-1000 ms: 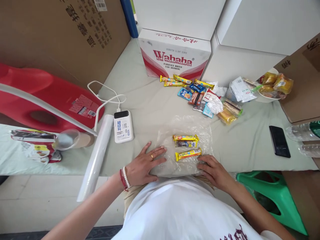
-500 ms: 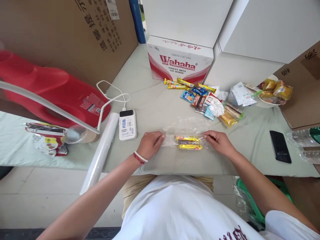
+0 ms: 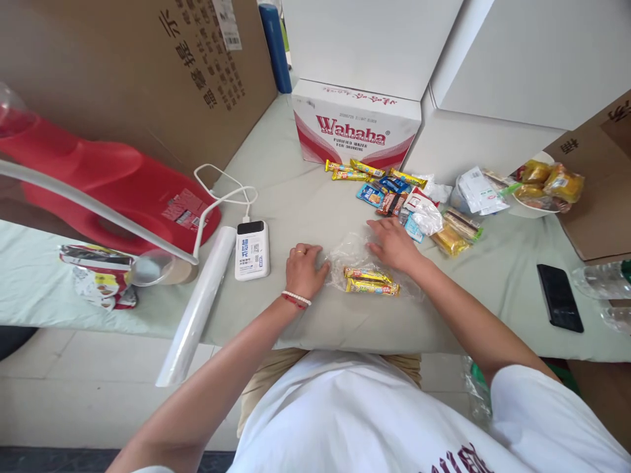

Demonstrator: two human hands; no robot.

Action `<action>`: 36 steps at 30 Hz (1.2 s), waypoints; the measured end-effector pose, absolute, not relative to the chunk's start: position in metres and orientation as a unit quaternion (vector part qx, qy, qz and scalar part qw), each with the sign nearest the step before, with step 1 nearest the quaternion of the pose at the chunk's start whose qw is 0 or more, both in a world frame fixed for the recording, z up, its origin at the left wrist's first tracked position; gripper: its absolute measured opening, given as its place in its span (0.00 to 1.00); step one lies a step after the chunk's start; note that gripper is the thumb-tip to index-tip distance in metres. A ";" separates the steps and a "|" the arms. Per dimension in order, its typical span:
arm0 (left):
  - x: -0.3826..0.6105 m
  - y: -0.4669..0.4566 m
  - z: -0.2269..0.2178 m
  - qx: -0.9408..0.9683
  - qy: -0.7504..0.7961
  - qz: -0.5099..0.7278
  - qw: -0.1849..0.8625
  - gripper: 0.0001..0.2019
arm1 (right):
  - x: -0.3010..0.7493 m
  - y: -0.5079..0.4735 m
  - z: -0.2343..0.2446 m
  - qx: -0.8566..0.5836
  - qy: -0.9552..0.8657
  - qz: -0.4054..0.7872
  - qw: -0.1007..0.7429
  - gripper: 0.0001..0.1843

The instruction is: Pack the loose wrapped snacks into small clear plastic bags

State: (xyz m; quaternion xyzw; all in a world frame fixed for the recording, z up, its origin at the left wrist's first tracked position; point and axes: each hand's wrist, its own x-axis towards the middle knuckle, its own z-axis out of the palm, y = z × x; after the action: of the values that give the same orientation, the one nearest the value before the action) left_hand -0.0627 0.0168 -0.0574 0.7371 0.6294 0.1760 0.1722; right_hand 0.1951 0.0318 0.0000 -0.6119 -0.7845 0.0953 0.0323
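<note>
Yellow snack bars [image 3: 372, 286] are lying amid clear film [image 3: 351, 248] on the bench [image 3: 315, 322]. The right hand [image 3: 395, 243] is holding its fingers apart beside them; the left hand [image 3: 303, 272] is resting by the film, grip undeterminable.

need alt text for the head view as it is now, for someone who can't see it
A person's left hand and right hand flank yellow bars and clear film on a table. Beyond lie a snack pile and a Wahaha box; a power bank is to the left, a phone to the right.
</note>
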 end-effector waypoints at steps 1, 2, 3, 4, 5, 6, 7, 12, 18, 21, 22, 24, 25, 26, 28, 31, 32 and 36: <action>-0.063 0.017 -0.057 0.737 0.628 0.176 0.178 0.19 | 0.187 0.041 -0.001 -0.615 -0.782 0.102 0.014 0.33; -0.063 0.018 -0.057 0.735 0.628 0.176 0.183 0.17 | 0.180 0.049 -0.002 -0.623 -0.774 0.115 -0.008 0.32; -0.062 0.018 -0.057 0.733 0.630 0.177 0.188 0.14 | 0.175 0.056 -0.002 -0.631 -0.764 0.133 -0.027 0.27; -0.062 0.017 -0.056 0.730 0.632 0.178 0.190 0.11 | 0.171 0.060 0.000 -0.635 -0.756 0.153 -0.041 0.21; -0.061 0.017 -0.056 0.727 0.634 0.180 0.191 0.08 | 0.169 0.061 0.003 -0.633 -0.753 0.172 -0.045 0.16; -0.061 0.016 -0.056 0.726 0.636 0.181 0.191 0.06 | 0.169 0.060 0.009 -0.626 -0.755 0.189 -0.039 0.13; -0.061 0.015 -0.055 0.725 0.636 0.182 0.191 0.06 | 0.169 0.057 0.015 -0.615 -0.762 0.201 -0.025 0.12; -0.061 0.013 -0.054 0.734 0.624 0.184 0.192 0.03 | 0.176 0.000 0.040 -0.489 -0.847 0.209 0.012 0.12; -0.073 0.009 -0.040 0.730 0.601 0.215 0.245 0.02 | 0.183 -0.066 0.012 -0.447 -0.882 0.148 -0.028 0.21; -0.074 0.002 -0.026 0.675 0.586 0.254 0.370 0.03 | 0.183 -0.074 -0.001 -0.480 -0.864 0.150 0.013 0.20; -0.071 0.000 -0.021 0.646 0.575 0.271 0.423 0.04 | 0.183 -0.075 -0.004 -0.485 -0.861 0.154 0.026 0.19; -0.057 -0.005 -0.014 0.589 0.546 0.304 0.513 0.05 | 0.180 -0.074 -0.007 -0.485 -0.858 0.161 0.049 0.19; -0.047 -0.008 -0.012 0.570 0.531 0.314 0.543 0.05 | 0.178 -0.073 -0.009 -0.483 -0.859 0.162 0.058 0.18; -0.035 -0.010 -0.011 0.565 0.519 0.318 0.557 0.04 | 0.177 -0.073 -0.010 -0.480 -0.860 0.160 0.068 0.19; -0.011 -0.017 -0.012 0.605 0.505 0.302 0.536 0.06 | 0.176 -0.072 -0.012 -0.473 -0.863 0.150 0.090 0.18; 0.015 -0.028 -0.017 0.741 0.493 0.250 0.382 0.14 | 0.178 -0.075 -0.014 -0.456 -0.861 0.168 0.148 0.13; 0.019 -0.032 -0.019 0.777 0.489 0.229 0.325 0.15 | 0.179 -0.078 -0.014 -0.455 -0.854 0.185 0.174 0.12; 0.019 -0.043 -0.023 0.839 0.474 0.172 0.206 0.13 | 0.187 -0.095 -0.019 -0.587 -0.733 0.175 0.296 0.15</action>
State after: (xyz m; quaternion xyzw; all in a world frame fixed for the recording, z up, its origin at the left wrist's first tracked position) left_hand 0.0195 -0.0433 -0.0232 0.8388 0.4735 0.1720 0.2065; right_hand 0.1874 -0.0949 -0.0191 -0.5868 -0.7329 0.1750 0.2965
